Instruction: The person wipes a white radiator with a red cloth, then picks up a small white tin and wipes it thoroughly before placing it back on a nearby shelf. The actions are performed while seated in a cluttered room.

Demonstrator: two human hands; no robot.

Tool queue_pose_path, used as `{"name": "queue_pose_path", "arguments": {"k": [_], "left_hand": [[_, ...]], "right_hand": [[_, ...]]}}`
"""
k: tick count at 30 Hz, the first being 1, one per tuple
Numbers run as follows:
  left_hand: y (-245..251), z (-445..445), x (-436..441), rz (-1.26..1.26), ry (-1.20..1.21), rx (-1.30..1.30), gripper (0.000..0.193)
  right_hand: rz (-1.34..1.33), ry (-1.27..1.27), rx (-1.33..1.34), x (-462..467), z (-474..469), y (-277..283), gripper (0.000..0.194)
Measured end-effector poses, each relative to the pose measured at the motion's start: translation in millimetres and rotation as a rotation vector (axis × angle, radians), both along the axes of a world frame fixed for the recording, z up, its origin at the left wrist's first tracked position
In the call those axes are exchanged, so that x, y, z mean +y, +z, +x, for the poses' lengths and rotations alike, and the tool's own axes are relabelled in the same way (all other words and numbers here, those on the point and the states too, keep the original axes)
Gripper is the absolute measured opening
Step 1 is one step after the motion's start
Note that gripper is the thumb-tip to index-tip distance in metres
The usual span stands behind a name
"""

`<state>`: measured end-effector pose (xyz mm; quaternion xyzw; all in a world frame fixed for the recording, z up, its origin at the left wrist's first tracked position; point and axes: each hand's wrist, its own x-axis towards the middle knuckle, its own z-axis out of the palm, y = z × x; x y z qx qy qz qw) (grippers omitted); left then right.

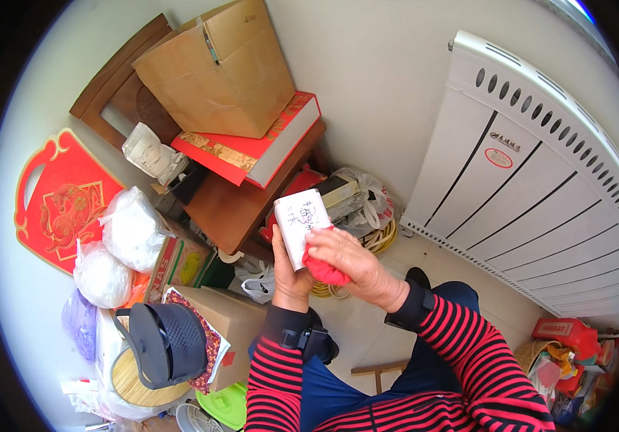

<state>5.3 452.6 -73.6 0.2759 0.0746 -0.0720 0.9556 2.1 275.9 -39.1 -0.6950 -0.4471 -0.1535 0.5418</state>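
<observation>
A white box-shaped container with handwriting on its face is gripped from its lower left side by my left hand. Over its lower right part, my right hand holds a crumpled red cloth against it. The tips of the right fingers lie close to the handwriting. The container's underside and back are hidden.
A wooden chair ahead carries a red gift box and a cardboard box. A white radiator lines the right wall. Plastic bags, a cardboard carton and a dark blue lidded container crowd the left.
</observation>
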Motion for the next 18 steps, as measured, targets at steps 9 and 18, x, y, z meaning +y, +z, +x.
{"name": "queue_pose_path", "arguments": {"k": [9, 18], "left_hand": [[4.3, -6.2, -20.1, 0.007, -0.117, 0.028, 0.072], [-9.4, -2.6, -24.6, 0.262, -0.038, -0.007, 0.075]], "right_hand": [[0.324, -0.154, 0.488, -4.5, 14.2, 0.7, 0.044], [0.267, -0.168, 0.415, -11.6, 16.0, 0.7, 0.049]]}}
